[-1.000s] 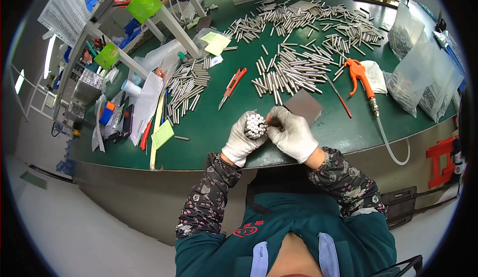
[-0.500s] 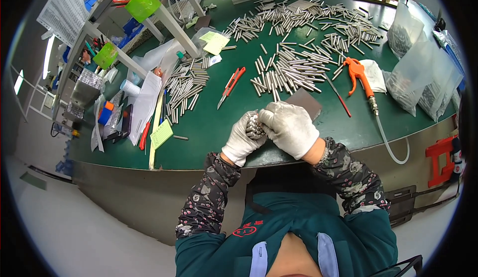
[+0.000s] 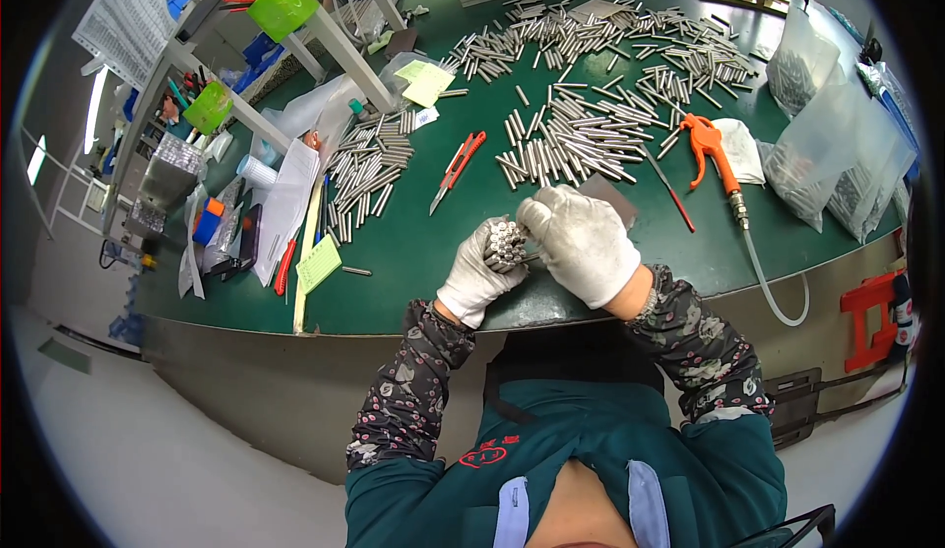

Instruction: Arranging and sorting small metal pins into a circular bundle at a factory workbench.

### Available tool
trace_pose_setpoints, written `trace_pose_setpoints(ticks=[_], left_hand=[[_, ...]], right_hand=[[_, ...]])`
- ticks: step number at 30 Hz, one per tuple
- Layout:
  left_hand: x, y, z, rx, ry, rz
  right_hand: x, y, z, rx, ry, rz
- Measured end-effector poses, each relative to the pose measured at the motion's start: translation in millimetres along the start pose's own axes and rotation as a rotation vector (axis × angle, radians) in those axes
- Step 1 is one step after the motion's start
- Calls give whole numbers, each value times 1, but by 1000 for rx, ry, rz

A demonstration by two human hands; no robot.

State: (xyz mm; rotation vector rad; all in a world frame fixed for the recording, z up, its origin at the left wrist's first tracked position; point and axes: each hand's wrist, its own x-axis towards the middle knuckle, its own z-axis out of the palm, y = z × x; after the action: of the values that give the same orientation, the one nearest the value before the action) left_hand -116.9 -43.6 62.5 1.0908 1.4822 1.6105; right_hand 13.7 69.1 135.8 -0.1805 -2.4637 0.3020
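Note:
My left hand (image 3: pixel 474 277), in a white glove, is wrapped round a bundle of short metal pins (image 3: pixel 505 245). Their round ends face up, packed close together. One pin sticks out sideways from the bundle toward my right hand (image 3: pixel 583 245), which is gloved too and hovers just right of the bundle with its fingers curled closed. Anything inside those fingers is hidden. Beyond my hands lies a heap of loose metal pins (image 3: pixel 581 139) on the green table (image 3: pixel 413 282). A brown-grey square sheet (image 3: pixel 610 198) is partly covered by my right hand.
An orange air gun (image 3: pixel 711 149) with a hose lies at right, beside clear bags of pins (image 3: pixel 837 169). A red cutter knife (image 3: pixel 458 172) lies left of the heap. More pins (image 3: pixel 369 169) and papers (image 3: pixel 285 208) stand by the shelf. A co-worker sits across the table.
My right hand has drawn slightly up and right, away from the bundle, uncovering more pin ends. My left hand stays nearly in place, still gripping the pins.

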Motion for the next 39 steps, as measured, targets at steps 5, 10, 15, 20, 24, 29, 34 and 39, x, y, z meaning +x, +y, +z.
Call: trace_pose_setpoints(ticks=[5, 10, 15, 20, 24, 29, 34, 39], left_hand=[[1, -5, -1, 35, -14, 24], [0, 1, 3, -70, -23, 13], [0, 4, 4, -125, -63, 6], [0, 5, 4, -126, -68, 10], [0, 6, 3, -93, -70, -23], [0, 5, 1, -158, -77, -62], [0, 5, 3, -180, -71, -48], [0, 4, 2, -185, -87, -24]], right_hand=[[-4, 1, 7, 60, 13, -46], [-3, -2, 8, -7, -13, -79], [0, -4, 5, -83, -59, -124], [0, -6, 6, -122, -59, -126], [4, -4, -1, -104, -25, -59], [0, 4, 5, 79, -16, -58], [0, 4, 7, 91, -25, -81], [0, 5, 6, 85, -18, -121]])
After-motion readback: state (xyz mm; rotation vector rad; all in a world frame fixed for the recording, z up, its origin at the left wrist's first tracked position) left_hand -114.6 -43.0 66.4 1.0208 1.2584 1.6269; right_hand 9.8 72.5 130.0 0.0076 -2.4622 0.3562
